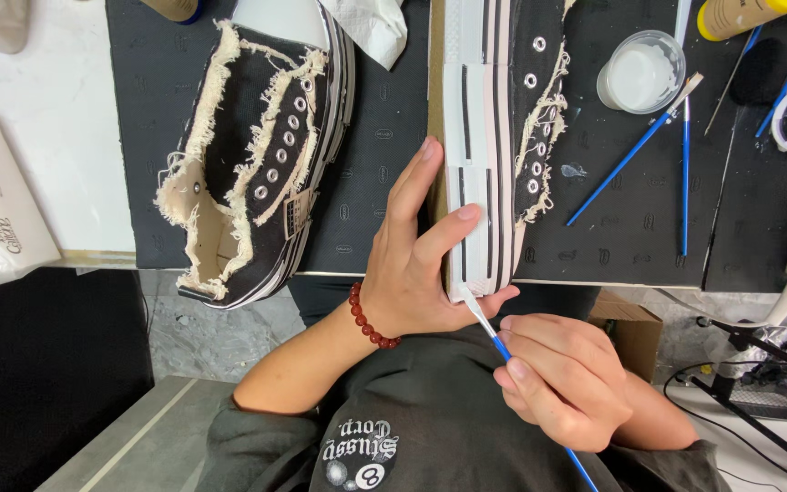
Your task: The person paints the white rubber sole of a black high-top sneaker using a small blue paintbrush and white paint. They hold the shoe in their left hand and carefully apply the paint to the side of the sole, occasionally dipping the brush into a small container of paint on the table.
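Right hand (562,383) pinches the blue paintbrush (494,339) at the sole's edge; left hand (421,264) grips the frayed black sneaker (503,137). A slip could smear white onto canvas.

Background: white table (66,164) covered by two dark embossed mats (375,137), evenly lit. Below its edge, grey stone-patterned floor (220,337), a cardboard box (635,333) and black cables (758,401).
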`<act>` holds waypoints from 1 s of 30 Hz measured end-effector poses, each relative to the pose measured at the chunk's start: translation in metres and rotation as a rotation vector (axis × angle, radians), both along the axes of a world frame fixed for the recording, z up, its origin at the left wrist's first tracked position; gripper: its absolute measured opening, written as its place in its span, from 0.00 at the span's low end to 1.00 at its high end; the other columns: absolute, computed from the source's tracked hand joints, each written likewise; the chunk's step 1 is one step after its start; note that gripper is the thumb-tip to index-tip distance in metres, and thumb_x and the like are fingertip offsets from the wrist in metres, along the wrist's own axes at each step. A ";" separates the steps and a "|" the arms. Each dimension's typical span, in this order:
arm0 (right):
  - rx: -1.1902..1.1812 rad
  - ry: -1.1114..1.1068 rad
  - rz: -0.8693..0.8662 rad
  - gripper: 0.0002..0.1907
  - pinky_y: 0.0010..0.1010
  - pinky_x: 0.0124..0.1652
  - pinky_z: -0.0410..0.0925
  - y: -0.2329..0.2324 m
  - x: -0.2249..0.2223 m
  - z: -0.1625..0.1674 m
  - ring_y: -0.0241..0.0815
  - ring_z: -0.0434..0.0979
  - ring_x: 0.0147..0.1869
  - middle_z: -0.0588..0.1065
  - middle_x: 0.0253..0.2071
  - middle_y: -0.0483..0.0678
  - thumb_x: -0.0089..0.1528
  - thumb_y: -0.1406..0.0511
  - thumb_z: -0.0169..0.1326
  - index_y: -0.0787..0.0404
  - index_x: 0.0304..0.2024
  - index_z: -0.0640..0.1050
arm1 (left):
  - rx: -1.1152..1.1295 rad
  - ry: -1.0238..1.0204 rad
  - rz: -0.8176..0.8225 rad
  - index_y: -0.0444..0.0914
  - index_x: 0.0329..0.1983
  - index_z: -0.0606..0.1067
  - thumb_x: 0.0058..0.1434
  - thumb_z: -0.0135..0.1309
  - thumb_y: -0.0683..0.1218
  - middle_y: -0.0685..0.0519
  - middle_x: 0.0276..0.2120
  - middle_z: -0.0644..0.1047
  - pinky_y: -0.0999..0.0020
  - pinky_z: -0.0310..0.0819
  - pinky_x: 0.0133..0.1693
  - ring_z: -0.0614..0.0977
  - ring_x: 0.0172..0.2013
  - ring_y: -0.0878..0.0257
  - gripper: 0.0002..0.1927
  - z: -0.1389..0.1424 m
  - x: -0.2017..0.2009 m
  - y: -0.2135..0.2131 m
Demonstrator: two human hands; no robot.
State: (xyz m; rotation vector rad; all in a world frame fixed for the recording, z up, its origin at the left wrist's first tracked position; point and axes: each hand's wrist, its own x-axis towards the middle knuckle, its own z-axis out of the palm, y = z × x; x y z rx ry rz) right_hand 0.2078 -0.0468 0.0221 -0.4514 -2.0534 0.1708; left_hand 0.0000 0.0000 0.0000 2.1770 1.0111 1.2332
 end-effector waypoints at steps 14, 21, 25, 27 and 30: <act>-0.024 0.067 -0.038 0.12 0.43 0.34 0.79 -0.009 0.010 0.004 0.56 0.81 0.37 0.75 0.32 0.59 0.61 0.75 0.59 0.75 0.42 0.70 | 0.001 0.001 -0.007 0.48 0.72 0.55 0.58 0.75 0.58 0.37 0.74 0.49 0.44 0.58 0.73 0.58 0.73 0.35 0.49 0.003 0.016 -0.006; -0.027 0.109 -0.063 0.11 0.42 0.34 0.79 -0.026 0.022 0.014 0.55 0.82 0.36 0.75 0.32 0.57 0.62 0.73 0.58 0.73 0.41 0.70 | -0.003 0.011 -0.001 0.49 0.73 0.55 0.59 0.75 0.58 0.37 0.75 0.48 0.45 0.60 0.73 0.58 0.73 0.35 0.49 0.011 0.029 -0.024; 0.011 0.075 -0.044 0.11 0.42 0.33 0.79 -0.032 0.031 0.016 0.55 0.81 0.35 0.74 0.31 0.57 0.61 0.75 0.59 0.75 0.41 0.70 | 0.005 0.015 0.009 0.49 0.73 0.54 0.58 0.75 0.58 0.36 0.75 0.49 0.45 0.60 0.73 0.58 0.73 0.35 0.50 0.014 0.041 -0.035; 0.009 0.082 -0.029 0.11 0.42 0.33 0.79 -0.036 0.034 0.019 0.54 0.81 0.35 0.74 0.31 0.57 0.61 0.74 0.59 0.75 0.41 0.70 | 0.010 0.011 0.012 0.49 0.73 0.54 0.57 0.75 0.58 0.36 0.74 0.49 0.44 0.60 0.73 0.58 0.73 0.35 0.50 0.018 0.044 -0.038; -0.013 0.097 -0.031 0.11 0.41 0.33 0.79 -0.044 0.037 0.023 0.55 0.81 0.35 0.75 0.31 0.58 0.61 0.75 0.59 0.75 0.42 0.70 | 0.013 0.011 0.014 0.49 0.73 0.54 0.57 0.75 0.58 0.35 0.74 0.49 0.44 0.60 0.72 0.58 0.73 0.34 0.51 0.020 0.047 -0.044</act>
